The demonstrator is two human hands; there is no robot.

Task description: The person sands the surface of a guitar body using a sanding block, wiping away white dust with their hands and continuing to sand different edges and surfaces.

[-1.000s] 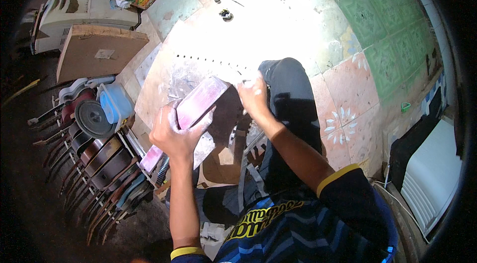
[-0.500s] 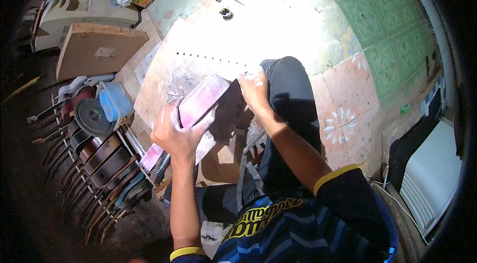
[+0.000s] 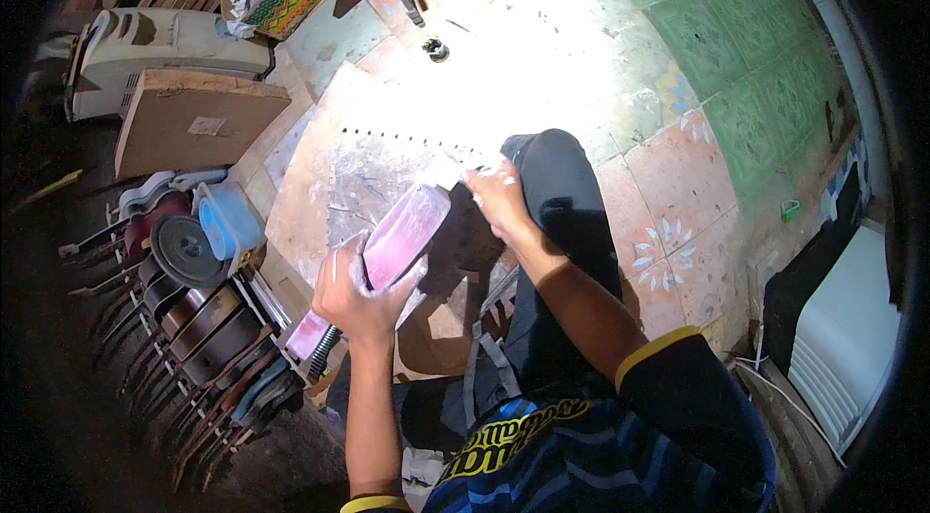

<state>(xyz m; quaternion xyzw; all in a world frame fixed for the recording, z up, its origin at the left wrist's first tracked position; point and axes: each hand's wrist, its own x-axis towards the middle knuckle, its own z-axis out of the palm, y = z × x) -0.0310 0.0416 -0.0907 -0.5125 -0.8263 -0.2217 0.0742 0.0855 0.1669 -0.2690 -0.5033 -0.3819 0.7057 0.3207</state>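
Note:
My left hand is wrapped round a long pink piece with rounded edges and whitish dust on it. A narrower pink strip shows beyond the wrist; whether both are one part is hidden by the hand. My right hand is closed beside my bent knee, apart from the pink piece. Its fingertips are dusty white, and what they hold, if anything, cannot be made out. Under the hands lies a dusty grey board with a row of dark holes along its far edge.
On the left stands a rack of small guitar-shaped bodies, with a blue plastic tub beside it. A brown box leans near a beige appliance casing. A small round object lies on the brightly lit floor. Right, a white panel.
The pink piece has tilted to point more steeply away from me in my left hand. My right hand sits slightly lower in the picture, as the whole view has shifted a little.

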